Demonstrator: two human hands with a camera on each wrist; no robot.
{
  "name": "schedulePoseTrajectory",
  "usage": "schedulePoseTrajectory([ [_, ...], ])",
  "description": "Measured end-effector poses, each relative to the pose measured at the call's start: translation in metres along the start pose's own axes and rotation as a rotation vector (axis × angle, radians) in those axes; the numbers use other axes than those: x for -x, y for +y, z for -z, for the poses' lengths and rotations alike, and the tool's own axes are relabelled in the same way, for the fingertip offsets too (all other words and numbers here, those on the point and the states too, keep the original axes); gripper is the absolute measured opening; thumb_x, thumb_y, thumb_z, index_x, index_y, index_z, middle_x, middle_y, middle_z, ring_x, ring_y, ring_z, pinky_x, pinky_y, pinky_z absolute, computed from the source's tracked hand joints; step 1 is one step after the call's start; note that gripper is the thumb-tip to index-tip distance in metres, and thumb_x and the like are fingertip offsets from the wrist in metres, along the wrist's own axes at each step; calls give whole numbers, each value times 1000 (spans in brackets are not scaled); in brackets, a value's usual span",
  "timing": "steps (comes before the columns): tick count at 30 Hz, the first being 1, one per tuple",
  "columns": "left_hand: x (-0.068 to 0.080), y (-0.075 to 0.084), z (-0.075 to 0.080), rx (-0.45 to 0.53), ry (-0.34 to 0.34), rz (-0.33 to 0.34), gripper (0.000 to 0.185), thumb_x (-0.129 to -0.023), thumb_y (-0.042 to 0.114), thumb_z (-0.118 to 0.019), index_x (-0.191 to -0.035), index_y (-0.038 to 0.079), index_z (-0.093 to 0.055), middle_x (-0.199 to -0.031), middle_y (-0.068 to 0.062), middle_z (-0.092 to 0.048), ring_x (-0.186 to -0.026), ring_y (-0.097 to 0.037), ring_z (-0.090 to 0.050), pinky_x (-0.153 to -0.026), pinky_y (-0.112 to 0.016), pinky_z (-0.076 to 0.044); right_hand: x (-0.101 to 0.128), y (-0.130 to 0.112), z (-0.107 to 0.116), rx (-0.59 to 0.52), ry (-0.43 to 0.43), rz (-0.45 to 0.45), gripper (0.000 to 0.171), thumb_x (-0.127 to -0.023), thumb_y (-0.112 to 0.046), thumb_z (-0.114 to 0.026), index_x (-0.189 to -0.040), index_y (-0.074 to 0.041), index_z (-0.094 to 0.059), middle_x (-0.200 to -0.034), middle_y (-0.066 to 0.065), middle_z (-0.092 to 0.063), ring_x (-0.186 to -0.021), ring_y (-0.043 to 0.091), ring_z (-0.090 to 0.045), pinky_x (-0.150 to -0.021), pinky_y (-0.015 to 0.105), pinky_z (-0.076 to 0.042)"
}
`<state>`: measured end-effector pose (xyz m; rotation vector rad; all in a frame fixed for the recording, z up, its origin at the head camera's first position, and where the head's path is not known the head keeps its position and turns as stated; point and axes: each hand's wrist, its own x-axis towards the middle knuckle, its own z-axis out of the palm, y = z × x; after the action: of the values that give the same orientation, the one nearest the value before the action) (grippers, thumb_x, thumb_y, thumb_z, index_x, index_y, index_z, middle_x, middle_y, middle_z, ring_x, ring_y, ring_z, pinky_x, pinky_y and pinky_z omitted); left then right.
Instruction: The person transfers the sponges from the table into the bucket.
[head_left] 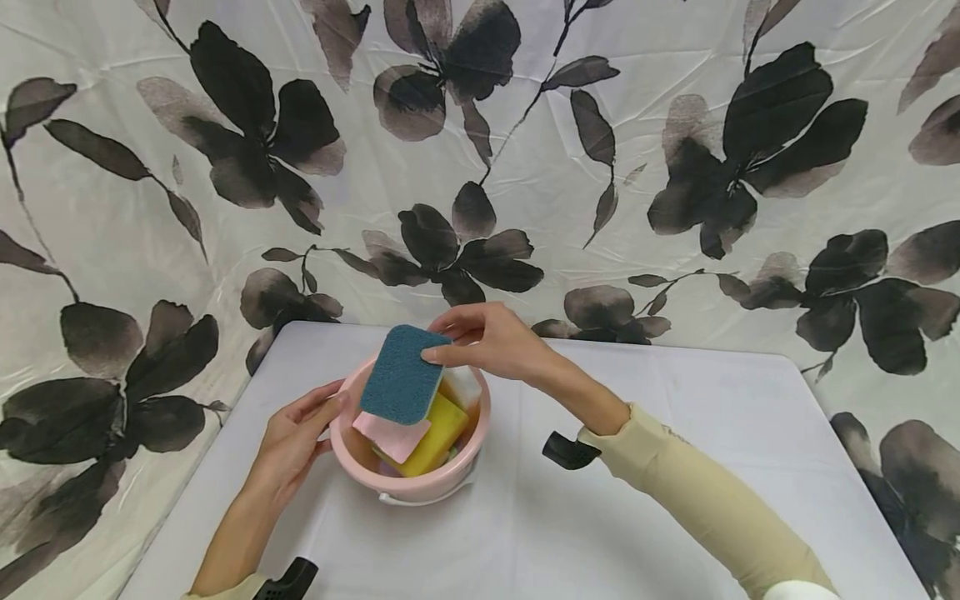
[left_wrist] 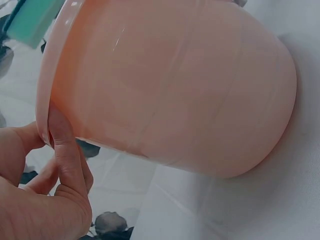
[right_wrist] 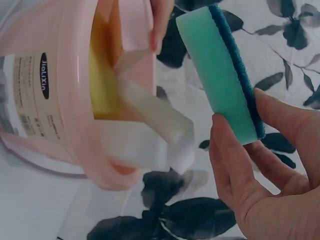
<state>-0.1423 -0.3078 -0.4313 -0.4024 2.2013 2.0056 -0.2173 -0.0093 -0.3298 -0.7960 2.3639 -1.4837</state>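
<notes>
A white bench [head_left: 675, 433] with rounded corners is filling the lower half of the head view, its smooth top faintly creased. A pale fabric backdrop [head_left: 112, 225] printed with large black and grey flowers and leaves is hanging behind it and draping down both sides. Soft, even light is falling across everything, perhaps from overhead, and casting only faint shadows on the bench.

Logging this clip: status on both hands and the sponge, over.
Right hand pinches blue-green sponge above pink bucket. Left hand holds bucket rim. Yellow sponge and pink sponge inside bucket. Nothing in the way.
</notes>
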Motion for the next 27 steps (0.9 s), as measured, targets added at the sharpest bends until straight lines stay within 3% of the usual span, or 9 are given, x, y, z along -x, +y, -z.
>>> schedulePoseTrajectory([
  [4, 0, 0, 0, 3, 2, 1, 66, -101, 40, -66, -155, 9, -45, -123, 12, -65, -104, -2, -64, -82, -22, -58, -10, -3, -12, 57, -2, 41, 35, -89, -24, -82, -120, -8, -74, -111, 4, -72, -100, 16, -66, -87, 26, -56],
  [8, -1, 0, -1, -1, 14, 21, 63, -102, 39, -65, -155, 11, -45, -126, 11, -64, -103, 0, -64, -83, -21, -58, -16, -4, -24, 128, -14, 67, 32, -91, -23, -81, -118, -7, -75, -109, 4, -74, -98, 15, -66, -86, 21, -54],
  [13, -1, 2, -2, 1, 21, 29, 64, -102, 40, -65, -155, 11, -45, -133, 6, -62, -104, 0, -64, -83, -21, -58, -20, -5, -37, 185, -36, 99, 31, -92, -22, -80, -117, -4, -75, -107, 6, -75, -91, 14, -65, -80, 17, -54],
  [19, 0, 2, -2, -5, 8, 21, 65, -101, 42, -65, -155, 11, -45, -128, 10, -64, -105, -2, -65, -85, -23, -58, -24, -6, -48, 257, -53, 99, 26, -93, -22, -79, -112, -3, -76, -101, 5, -75, -85, 11, -64, -73, 15, -53],
  [22, 1, 2, -2, -10, 4, 15, 69, -99, 45, -66, -155, 11, -45, -128, 10, -65, -105, -2, -65, -85, -23, -58, -25, -8, -53, 321, -54, 112, 29, -95, -22, -77, -115, -1, -76, -104, 7, -76, -89, 12, -67, -75, 14, -53],
  [27, 1, 2, -2, -20, 7, 25, 74, -96, 51, -67, -155, 12, -45, -135, 4, -62, -107, -1, -64, -86, -22, -57, -24, -7, -60, 415, -8, 156, 33, -96, -24, -75, -119, 0, -73, -115, 9, -75, -104, 17, -70, -89, 17, -54],
])
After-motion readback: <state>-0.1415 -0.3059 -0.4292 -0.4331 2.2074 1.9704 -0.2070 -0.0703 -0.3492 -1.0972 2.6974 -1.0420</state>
